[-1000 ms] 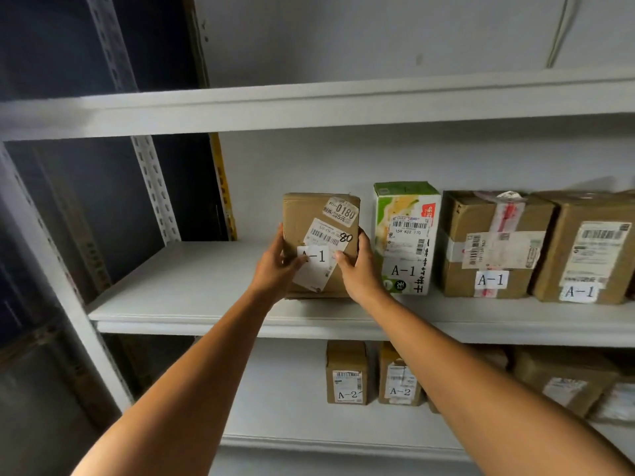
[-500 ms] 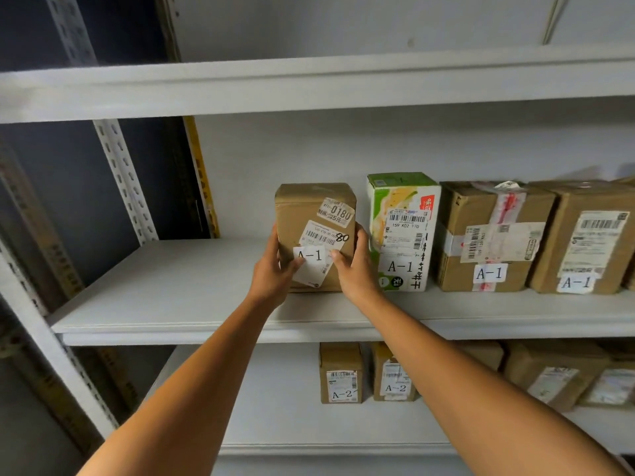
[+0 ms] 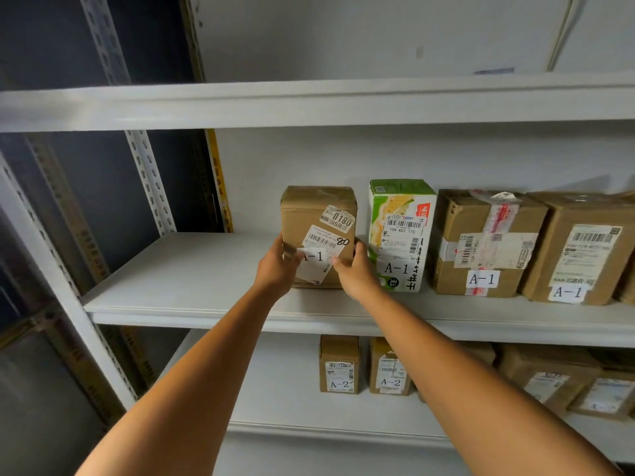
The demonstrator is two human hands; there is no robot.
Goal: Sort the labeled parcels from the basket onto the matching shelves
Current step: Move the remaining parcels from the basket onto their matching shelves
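A brown cardboard parcel (image 3: 311, 218) labeled A-1 stands upright on the middle shelf (image 3: 192, 286), at the left end of a row of A-1 parcels. My left hand (image 3: 280, 267) grips its left side and my right hand (image 3: 355, 269) grips its lower right side, thumbs on the front face. Right of it stand a green and white carton (image 3: 400, 235) and two brown boxes (image 3: 481, 242), all marked A-1. The basket is out of view.
The shelf below (image 3: 275, 389) holds small brown boxes labeled A-2 (image 3: 339, 365) and more parcels to the right. An upper shelf (image 3: 309, 101) runs overhead. A perforated metal upright (image 3: 144, 180) stands at the left. Bare shelf surface lies left of the held parcel.
The parcel has been pushed a little deeper onto the shelf, with both hands still on it. My view has shifted slightly up and left.
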